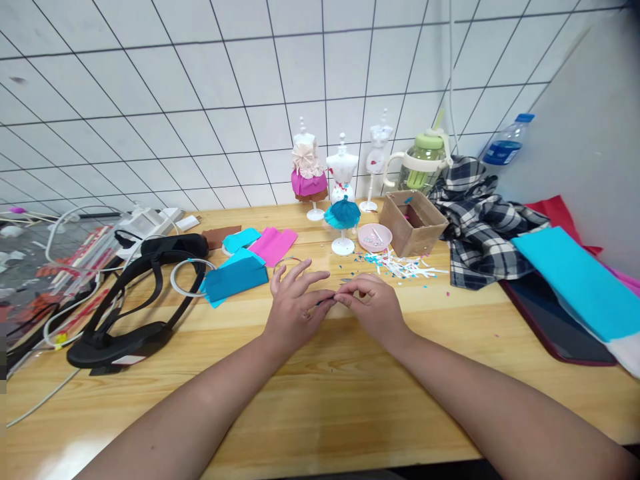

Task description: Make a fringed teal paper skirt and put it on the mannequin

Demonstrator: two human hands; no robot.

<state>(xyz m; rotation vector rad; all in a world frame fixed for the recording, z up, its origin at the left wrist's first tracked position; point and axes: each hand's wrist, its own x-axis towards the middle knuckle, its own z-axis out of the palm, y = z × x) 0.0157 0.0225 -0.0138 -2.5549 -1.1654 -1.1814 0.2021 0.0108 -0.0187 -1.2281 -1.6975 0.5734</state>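
Note:
Over the middle of the table, my left hand (299, 303) pinches with thumb and index finger while its other fingers spread upward. A tiny dark blue piece (320, 303) shows between those fingertips, too small to make out well. My right hand (373, 303) is closed in a pinch, its fingertips meeting those of the left; what it grips is hidden. Just beyond the hands stands a small white mannequin (343, 163) wearing a blue ruffled skirt (343, 213). Another mannequin (309, 143) has a cream top and a pink and brown skirt. A third mannequin (376, 160) stands behind.
Blue paper (235, 283) and pink paper (275, 247) lie left, near a black headset (165, 320). Right of centre are a pink dish (367, 230), paper scraps (405, 265), a cardboard box (420, 233) and a jug (425, 160). Plaid cloth (480, 247) and a dark tablet (555, 327) lie right.

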